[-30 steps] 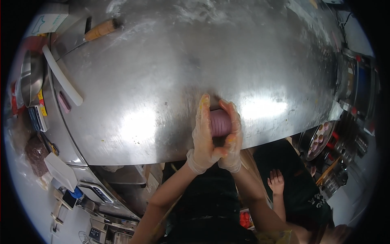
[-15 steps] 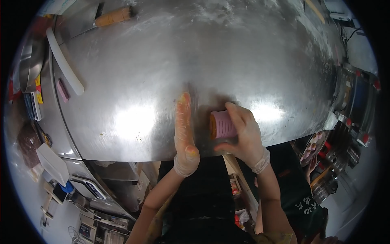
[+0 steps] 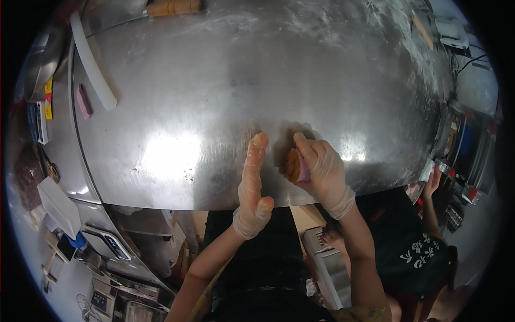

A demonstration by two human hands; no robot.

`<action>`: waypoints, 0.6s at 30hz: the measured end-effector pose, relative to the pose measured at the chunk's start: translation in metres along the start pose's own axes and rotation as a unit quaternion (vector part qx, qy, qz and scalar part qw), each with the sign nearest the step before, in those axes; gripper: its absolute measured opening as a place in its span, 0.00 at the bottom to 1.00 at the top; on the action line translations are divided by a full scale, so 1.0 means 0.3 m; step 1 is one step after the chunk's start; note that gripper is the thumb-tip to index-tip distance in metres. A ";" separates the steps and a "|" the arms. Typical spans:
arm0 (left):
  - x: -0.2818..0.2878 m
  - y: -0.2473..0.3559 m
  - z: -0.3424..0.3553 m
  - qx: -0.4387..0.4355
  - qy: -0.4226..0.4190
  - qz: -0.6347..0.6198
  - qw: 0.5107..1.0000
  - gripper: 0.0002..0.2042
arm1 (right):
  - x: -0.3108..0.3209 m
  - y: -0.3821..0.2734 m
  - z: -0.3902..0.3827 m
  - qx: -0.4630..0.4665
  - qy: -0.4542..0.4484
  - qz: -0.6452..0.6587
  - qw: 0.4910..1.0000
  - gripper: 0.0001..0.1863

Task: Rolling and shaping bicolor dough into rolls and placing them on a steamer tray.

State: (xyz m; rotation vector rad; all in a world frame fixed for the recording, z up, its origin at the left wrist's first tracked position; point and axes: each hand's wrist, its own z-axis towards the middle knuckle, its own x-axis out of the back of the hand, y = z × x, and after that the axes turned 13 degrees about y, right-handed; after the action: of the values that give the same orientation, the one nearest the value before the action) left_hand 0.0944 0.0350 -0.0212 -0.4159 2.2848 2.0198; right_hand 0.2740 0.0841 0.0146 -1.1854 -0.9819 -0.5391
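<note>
Both of my hands wear thin clear plastic gloves. A short pink roll of dough (image 3: 295,165) with an orange-brown filling is in my right hand (image 3: 328,170), just above or on the steel worktable (image 3: 257,80); I cannot tell if it touches. Its filled end faces left, and my fingers and palm cover much of the pink outside. To its left, my left hand (image 3: 253,188) is upright on edge with straight fingers and the thumb apart, holding nothing. Orange-yellow smears mark its fingertips and thumb.
A white rod (image 3: 92,61) and a small pink strip (image 3: 83,102) lie at the table's left. A wooden-handled tool (image 3: 173,7) lies at the far edge, with flour traces to its right. A co-worker in a dark apron (image 3: 407,241) stands close at my right.
My right hand has closed on the pink roll and turned it, so its filled end shows more. My left hand has shifted right. The co-worker's hand now shows at the table's right edge.
</note>
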 end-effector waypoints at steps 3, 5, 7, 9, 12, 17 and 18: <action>-0.001 0.013 -0.002 0.010 -0.001 -0.007 1.000 0.50 | 0.006 0.015 0.017 0.013 0.000 -0.002 1.000 0.60; 0.000 0.017 -0.004 0.008 0.008 -0.004 1.000 0.50 | 0.013 0.010 0.026 0.040 0.024 -0.006 0.999 0.60; 0.001 0.018 -0.007 0.008 0.017 -0.002 1.000 0.49 | 0.020 -0.005 0.029 0.045 -0.003 -0.006 0.999 0.61; 0.002 0.019 -0.011 -0.035 -0.001 0.055 0.998 0.47 | 0.039 -0.024 0.022 0.018 0.005 0.000 1.000 0.60; 0.002 0.022 -0.019 -0.023 0.018 0.058 0.998 0.46 | 0.051 -0.052 0.003 -0.007 0.020 0.004 1.000 0.58; -0.006 0.014 -0.023 -0.019 0.023 0.047 0.998 0.45 | 0.010 -0.054 0.007 0.008 0.047 -0.005 0.999 0.59; -0.006 0.014 -0.025 -0.017 0.024 0.052 0.998 0.45 | 0.008 -0.051 0.006 0.004 0.047 -0.001 0.999 0.59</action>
State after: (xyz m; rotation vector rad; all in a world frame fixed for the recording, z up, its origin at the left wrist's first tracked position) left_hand 0.0961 0.0283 -0.0156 -0.3594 2.3493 2.1219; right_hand 0.2623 0.0812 0.0248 -1.1416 -0.9034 -0.5868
